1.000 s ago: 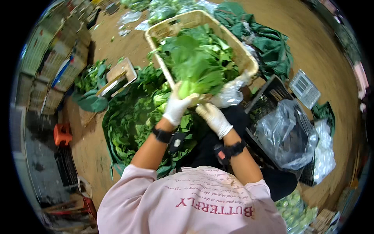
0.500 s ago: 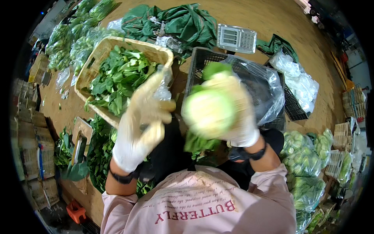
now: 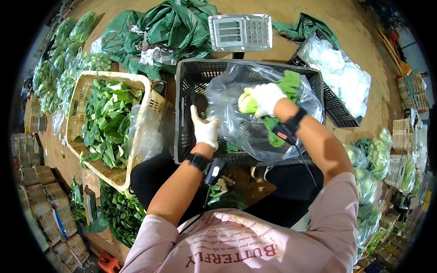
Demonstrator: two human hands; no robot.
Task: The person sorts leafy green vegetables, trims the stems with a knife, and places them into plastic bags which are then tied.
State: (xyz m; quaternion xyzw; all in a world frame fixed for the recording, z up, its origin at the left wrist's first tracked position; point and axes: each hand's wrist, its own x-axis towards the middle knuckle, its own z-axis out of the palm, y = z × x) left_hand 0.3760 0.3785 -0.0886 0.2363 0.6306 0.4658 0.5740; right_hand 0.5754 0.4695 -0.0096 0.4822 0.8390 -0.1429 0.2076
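My right hand (image 3: 267, 98), in a white glove, grips a bunch of leafy greens (image 3: 247, 103). The pale cut stem ends point left, and leaves stick out on both sides of the hand. Beneath it, a clear plastic bag (image 3: 236, 79) lies spread inside a black crate (image 3: 182, 98). At the bag's left edge is my left hand (image 3: 205, 131), also gloved, its index finger stretched out and its thumb apart. Whether that thumb touches the bag, I cannot tell.
A cream plastic basket (image 3: 73, 104) of loose greens (image 3: 107, 120) stands left. Behind the crate are a scale (image 3: 241, 32) and green sacking (image 3: 173, 27). White plastic bags (image 3: 337, 68) fill another crate at right. Bagged vegetables (image 3: 366, 182) lie nearby; more greens (image 3: 123, 209) lie lower left.
The right hand has carried the greens forward, over the bag in the black crate. My left hand has moved right and down, from beside the cream basket to the bag's edge. The view has shifted.
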